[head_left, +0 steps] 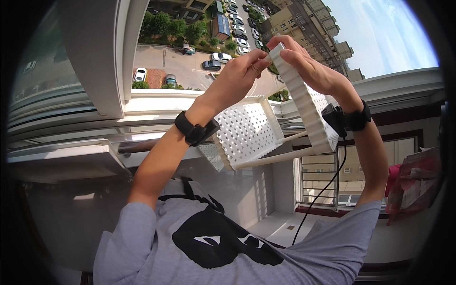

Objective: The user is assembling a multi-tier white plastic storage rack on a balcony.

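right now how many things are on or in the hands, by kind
white perforated rack panels: 2, held by the left hand and right hand
black wrist bands: 2
black cable: 1
total: 5

The white perforated rack (247, 130) looks like moulded plastic, matt and smooth, its flat panel punched with small star-shaped holes. The ribbed side panel (304, 99), pinched at its top end by the grip of the left hand (240, 71) and the right hand (306, 64), has a corrugated plastic face. Below each grip sits a black wristband (194, 128) of matt rubbery material. The grey shirt (156, 237) is soft matt cloth with a flat black print. The window frame (95, 57) looks smooth, painted.
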Demonstrator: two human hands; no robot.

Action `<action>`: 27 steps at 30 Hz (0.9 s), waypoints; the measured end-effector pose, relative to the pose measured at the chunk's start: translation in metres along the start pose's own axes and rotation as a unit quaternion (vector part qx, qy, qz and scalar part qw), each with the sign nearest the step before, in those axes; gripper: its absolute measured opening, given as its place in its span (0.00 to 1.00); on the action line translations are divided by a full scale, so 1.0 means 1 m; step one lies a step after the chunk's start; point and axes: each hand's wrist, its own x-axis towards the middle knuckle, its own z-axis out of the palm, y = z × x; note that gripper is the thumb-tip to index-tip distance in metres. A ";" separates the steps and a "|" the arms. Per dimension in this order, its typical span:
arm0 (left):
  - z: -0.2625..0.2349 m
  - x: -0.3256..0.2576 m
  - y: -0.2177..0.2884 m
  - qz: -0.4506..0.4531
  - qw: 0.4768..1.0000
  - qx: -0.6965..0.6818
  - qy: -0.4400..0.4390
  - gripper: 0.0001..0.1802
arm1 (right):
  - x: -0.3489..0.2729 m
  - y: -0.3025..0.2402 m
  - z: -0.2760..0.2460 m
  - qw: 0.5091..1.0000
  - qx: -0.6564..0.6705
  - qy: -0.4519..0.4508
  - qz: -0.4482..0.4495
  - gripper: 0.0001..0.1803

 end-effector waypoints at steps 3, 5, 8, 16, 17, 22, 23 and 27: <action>-0.005 -0.001 -0.004 -0.047 0.998 -0.028 -0.004 0.17 | 0.014 -0.004 -0.003 0.990 0.008 -0.080 0.118 0.22; -0.003 0.001 -0.006 -0.033 0.999 -0.028 0.005 0.17 | 0.016 0.006 -0.003 0.987 -0.025 -0.124 0.103 0.27; -0.006 0.004 -0.007 -0.047 0.999 -0.019 -0.015 0.17 | 0.019 0.013 -0.004 0.984 -0.056 -0.131 0.105 0.32; 0.002 0.009 -0.004 -0.062 0.997 -0.035 -0.031 0.18 | 0.004 0.016 -0.003 0.963 -0.038 -0.103 0.245 0.50; -0.003 0.011 -0.004 -0.056 0.997 -0.011 -0.043 0.19 | -0.005 0.009 -0.014 0.953 -0.032 -0.109 0.281 0.45; -0.003 0.006 0.000 -0.078 0.997 0.000 -0.010 0.19 | -0.119 -0.110 -0.067 0.961 -0.012 0.143 0.235 0.28; -0.008 0.004 -0.001 -0.079 0.997 -0.001 -0.004 0.19 | -0.135 -0.108 -0.054 0.953 0.013 0.174 0.247 0.29; 0.004 0.001 0.010 -0.072 0.997 0.020 0.019 0.18 | -0.168 -0.158 0.049 0.831 0.243 0.289 0.409 0.32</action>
